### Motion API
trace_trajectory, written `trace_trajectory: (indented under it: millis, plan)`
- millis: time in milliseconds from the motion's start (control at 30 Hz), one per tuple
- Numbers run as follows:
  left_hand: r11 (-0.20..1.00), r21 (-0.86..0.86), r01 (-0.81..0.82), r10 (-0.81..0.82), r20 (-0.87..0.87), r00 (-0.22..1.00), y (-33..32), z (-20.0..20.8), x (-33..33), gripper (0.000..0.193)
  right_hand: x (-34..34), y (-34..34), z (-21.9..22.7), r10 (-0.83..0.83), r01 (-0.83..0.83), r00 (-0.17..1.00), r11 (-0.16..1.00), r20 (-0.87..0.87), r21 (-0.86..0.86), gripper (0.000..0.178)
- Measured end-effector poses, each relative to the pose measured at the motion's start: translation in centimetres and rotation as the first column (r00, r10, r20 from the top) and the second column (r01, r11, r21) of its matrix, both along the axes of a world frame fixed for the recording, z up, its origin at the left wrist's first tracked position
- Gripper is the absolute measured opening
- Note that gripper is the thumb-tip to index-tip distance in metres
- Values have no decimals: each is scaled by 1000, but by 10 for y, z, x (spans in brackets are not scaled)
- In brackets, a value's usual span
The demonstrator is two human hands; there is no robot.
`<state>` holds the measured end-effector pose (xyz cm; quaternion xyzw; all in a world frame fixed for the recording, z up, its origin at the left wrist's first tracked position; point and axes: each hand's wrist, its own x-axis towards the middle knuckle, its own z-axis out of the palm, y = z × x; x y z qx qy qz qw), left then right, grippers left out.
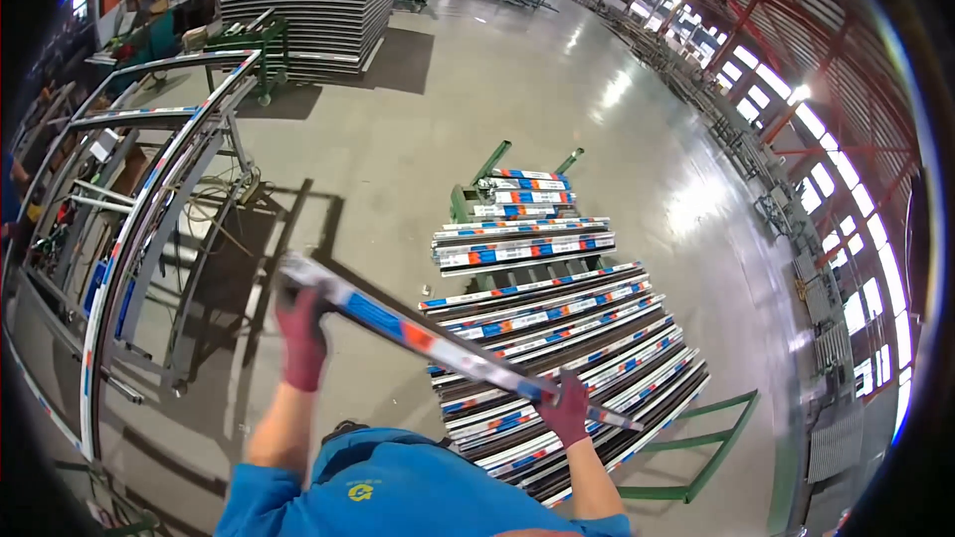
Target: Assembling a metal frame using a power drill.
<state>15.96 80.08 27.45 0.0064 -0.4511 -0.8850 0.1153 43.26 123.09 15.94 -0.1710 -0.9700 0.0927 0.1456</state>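
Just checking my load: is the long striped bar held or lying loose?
The bar is held: left hand at one end, right hand nearer the other.

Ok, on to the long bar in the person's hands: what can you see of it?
The long bar is straight and slim, whitish with blue and orange-red bands, seemingly a film-wrapped profile. It slants from upper left to lower right. The gloved left hand grips it near its blurred end, the gloved right hand toward the other. Its right part overlaps the laid-out bars in view; contact is unclear.
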Motion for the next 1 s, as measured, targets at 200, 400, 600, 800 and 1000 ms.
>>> trace_trajectory:
  millis: [200, 400, 600, 800, 1000]
  plan:
    - [975, -125, -185, 203, 153, 967, -135, 32, -13, 26, 45, 45, -102, 260, -197, 928, 951, 267, -240, 65]
    - [868, -181, -463, 459, -67, 886, -198, -23, -71, 33, -30, -53, -84, 547, -325, 728, 805, 412, -496, 64]
    - [989, -36, 146, -119, 404, 907, -124, -221, -20, 55, -205, -224, -7, 705, -424, 578, 690, 411, -587, 60]
    - [960, 124, 253, -281, 367, 887, -117, -224, -67, 69, -353, -409, 52, 727, -395, 633, 598, 265, -697, 56]
    - [962, 239, -134, 19, 430, 903, -284, -147, -209, 68, -379, -420, 14, 828, -381, 522, 443, 207, -811, 73]
